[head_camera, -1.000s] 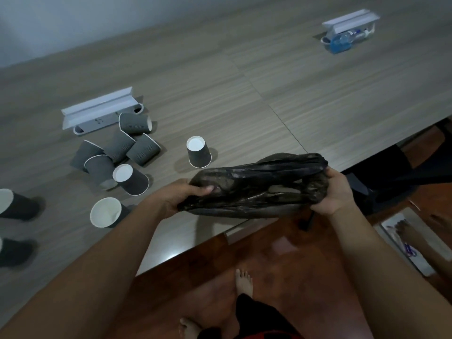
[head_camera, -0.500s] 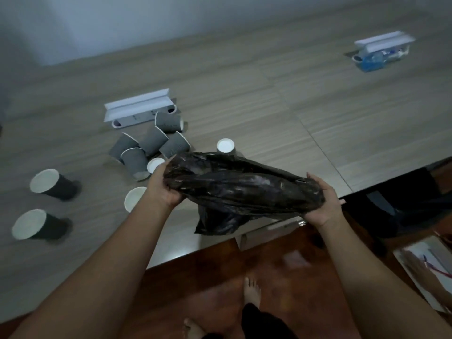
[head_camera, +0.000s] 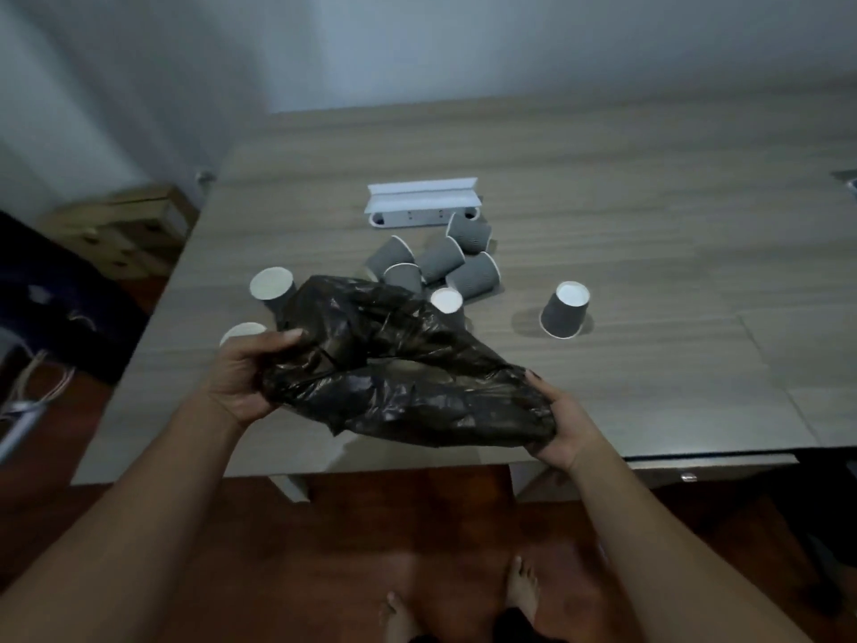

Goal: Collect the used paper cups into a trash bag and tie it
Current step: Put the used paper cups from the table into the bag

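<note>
I hold a crumpled black trash bag (head_camera: 399, 368) over the near part of the wooden table (head_camera: 649, 280). My left hand (head_camera: 246, 378) grips its left end and my right hand (head_camera: 561, 424) grips its right end. Behind the bag lies a heap of several grey paper cups (head_camera: 445, 262) on their sides. One cup (head_camera: 565, 310) stands upside down to the right of the heap. Two more cups (head_camera: 272, 285) sit at the left, partly hidden by the bag and my left hand.
A white power strip box (head_camera: 422, 201) lies behind the cups. A wooden drawer unit (head_camera: 125, 229) stands left of the table beside dark bundles on the floor. My bare feet (head_camera: 521, 587) are on the red-brown floor below the table edge.
The view has swung left and the cups now lie straight ahead. The bag has been pulled wider between my hands and sits lower over the table.
</note>
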Demonstrator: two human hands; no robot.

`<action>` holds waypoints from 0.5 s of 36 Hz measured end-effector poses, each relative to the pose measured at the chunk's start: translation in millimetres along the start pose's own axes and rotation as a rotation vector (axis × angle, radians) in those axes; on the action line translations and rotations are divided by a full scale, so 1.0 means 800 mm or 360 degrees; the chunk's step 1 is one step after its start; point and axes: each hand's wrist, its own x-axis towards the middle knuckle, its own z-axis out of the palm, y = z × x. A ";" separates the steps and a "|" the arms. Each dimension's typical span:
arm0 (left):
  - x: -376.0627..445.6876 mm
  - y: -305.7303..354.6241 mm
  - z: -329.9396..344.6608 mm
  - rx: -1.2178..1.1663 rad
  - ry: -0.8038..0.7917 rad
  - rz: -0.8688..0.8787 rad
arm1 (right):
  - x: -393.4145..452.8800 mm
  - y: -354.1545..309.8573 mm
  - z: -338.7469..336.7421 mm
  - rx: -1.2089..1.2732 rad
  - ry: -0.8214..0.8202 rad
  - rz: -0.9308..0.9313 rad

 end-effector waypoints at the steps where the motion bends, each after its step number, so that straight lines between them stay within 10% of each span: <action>1: -0.011 0.006 -0.011 0.0102 0.0060 -0.0024 | 0.004 0.011 0.012 -0.0031 -0.0014 0.0021; 9: -0.022 0.023 -0.091 0.1046 0.0706 -0.0356 | 0.055 0.089 0.065 -0.0206 0.0207 0.0033; 18: 0.002 0.013 -0.117 0.1460 0.0818 -0.0283 | 0.074 0.114 0.074 -0.1115 0.0641 -0.0357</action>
